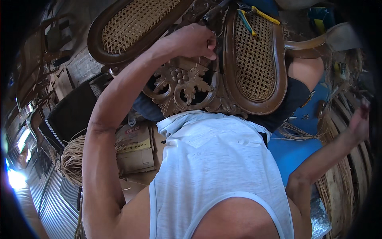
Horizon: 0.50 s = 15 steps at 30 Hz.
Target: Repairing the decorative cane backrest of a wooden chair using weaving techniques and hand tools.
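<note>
A carved dark wooden chair back (189,93), with leaf and grape scrollwork between two oval cane panels (258,67) (135,22), rests over my lap. My left hand (199,44) is closed at the top of the carved middle section, beside a dark tool or piece (209,16); what its curled fingers grip is hidden. Yellow-and-teal handled pliers (252,24) lie on the right cane panel. My right hand (360,119) is out at the far right, partly in shadow, its fingers apart, near some long strips and dark items.
A bundle of rattan (73,163) and flattened cardboard (135,157) lie at left, beside a black chair (67,115) and corrugated metal (51,203). A blue surface (294,155), loose fibres and wooden slats (350,167) are at right. Wooden furniture crowds the upper left.
</note>
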{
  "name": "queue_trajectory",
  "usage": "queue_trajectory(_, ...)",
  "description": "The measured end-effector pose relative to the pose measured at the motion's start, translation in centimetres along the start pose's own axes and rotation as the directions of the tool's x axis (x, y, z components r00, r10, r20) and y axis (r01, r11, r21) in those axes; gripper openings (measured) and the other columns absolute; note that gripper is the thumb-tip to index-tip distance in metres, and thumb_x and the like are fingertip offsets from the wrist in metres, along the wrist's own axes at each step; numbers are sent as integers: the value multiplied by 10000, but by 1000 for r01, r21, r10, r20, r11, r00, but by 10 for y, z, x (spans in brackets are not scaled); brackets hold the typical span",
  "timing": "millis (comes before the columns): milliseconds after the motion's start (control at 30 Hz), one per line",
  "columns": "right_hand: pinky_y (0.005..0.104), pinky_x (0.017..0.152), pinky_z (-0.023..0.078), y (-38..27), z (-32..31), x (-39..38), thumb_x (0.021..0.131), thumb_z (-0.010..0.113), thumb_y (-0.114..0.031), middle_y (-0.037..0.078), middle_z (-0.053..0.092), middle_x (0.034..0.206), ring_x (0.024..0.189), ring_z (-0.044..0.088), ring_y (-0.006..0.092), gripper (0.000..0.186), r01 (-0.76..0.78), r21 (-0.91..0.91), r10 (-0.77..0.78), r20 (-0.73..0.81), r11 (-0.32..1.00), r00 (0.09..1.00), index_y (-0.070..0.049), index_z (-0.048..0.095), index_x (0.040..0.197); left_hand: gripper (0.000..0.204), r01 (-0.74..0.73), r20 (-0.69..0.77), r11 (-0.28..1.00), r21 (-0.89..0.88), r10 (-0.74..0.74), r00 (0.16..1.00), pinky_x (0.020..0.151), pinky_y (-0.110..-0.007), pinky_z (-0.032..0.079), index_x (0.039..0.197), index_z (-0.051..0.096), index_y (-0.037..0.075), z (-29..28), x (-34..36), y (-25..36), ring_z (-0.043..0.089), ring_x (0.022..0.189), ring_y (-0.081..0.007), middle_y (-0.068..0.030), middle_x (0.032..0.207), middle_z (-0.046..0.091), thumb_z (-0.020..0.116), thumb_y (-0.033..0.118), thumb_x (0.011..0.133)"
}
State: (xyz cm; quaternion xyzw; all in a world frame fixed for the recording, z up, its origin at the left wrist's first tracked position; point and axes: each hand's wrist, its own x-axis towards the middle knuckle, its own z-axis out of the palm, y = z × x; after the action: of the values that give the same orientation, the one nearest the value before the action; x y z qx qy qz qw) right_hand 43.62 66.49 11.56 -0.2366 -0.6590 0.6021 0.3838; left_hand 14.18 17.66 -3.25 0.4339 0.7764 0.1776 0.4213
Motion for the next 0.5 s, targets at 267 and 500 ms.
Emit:
queue_trajectory(267,369,820,496,66,-89,-58,970,610,-84,167,625,1092,846,560,204,96,-207,112,215,-70,972,974,0,614,1017,452,-73,83,982,172,59,995,622,-423,474,732,570,54,10,20,2,643,683,-304,-107,642,612,861,392,656)
queue_trajectory(500,375,759,537,167,-129,-119,992,575,-100,141,614,1026,833,594,214,138,-413,98,423,-288,905,859,-29,531,1101,444,-118,89,965,233,100,991,651,-469,471,744,564,74,13,21,8,649,762,-351,-112,709,631,829,425,689)
